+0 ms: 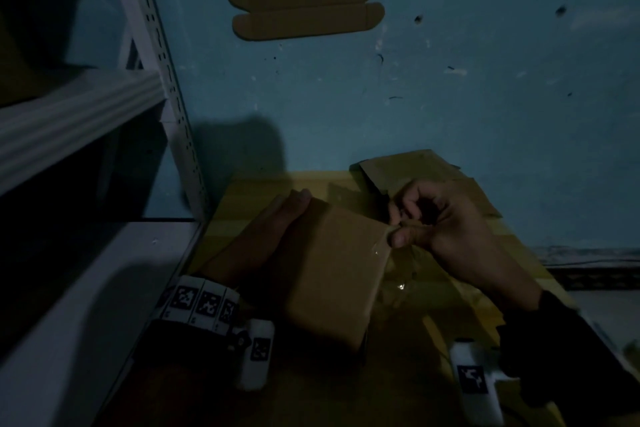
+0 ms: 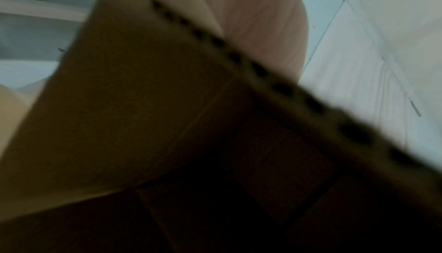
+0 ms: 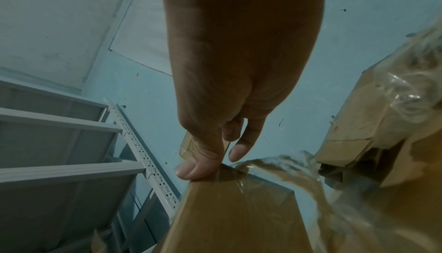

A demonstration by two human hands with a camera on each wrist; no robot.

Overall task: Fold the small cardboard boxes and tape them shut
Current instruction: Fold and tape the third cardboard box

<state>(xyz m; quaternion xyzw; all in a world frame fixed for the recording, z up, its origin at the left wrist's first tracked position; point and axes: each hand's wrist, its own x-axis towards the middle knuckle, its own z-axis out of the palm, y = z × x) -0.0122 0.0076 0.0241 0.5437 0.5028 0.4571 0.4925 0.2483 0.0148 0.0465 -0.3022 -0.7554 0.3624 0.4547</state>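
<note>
A yellowish bench [image 1: 242,204] stands against a blue wall, beside a white metal shelf [image 1: 79,114]. Under the fingers [image 1: 398,239] a folded cardboard box [image 1: 332,270] rests on it; beyond them lie flat cardboard pieces [image 1: 415,170], and below them crinkled clear plastic [image 1: 401,284].

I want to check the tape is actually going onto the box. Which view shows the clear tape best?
The right wrist view: the clear tape glints as it runs to the box corner, pinched there by the right hand. The head view shows only faint glints on the tape. The left wrist view shows blurred cardboard, no tape.
</note>
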